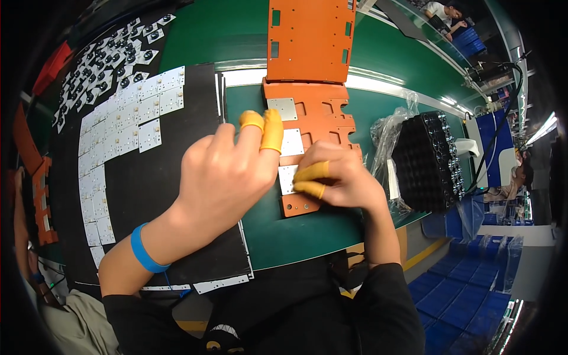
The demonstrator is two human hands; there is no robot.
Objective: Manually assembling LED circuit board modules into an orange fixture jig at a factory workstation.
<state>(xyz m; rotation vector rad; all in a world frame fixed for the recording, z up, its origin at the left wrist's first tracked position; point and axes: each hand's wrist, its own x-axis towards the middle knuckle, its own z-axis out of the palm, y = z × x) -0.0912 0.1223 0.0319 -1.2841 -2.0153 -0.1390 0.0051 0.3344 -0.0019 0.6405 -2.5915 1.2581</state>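
An orange fixture [324, 106] lies on the green bench, with three white circuit boards in a column along its left side. Beside the upper board [283, 109] and the middle board [292, 142] is my left hand [228, 163], its yellow-covered thumb and finger close together; whatever may be between them is hidden. My right hand [343, 177] reaches in from the right. Its thumb and forefinger, also in yellow finger covers, are closed at the right edge of the lowest board [287, 179], covering part of it.
Left of the fixture, rows of white boards [121, 127] lie on a black mat [160, 195]. Several boards with black parts [112, 59] lie beyond them. The fixture's orange lid [310, 41] stands open behind. At right are a black tray stack [423, 163] and clear plastic wrap [384, 133].
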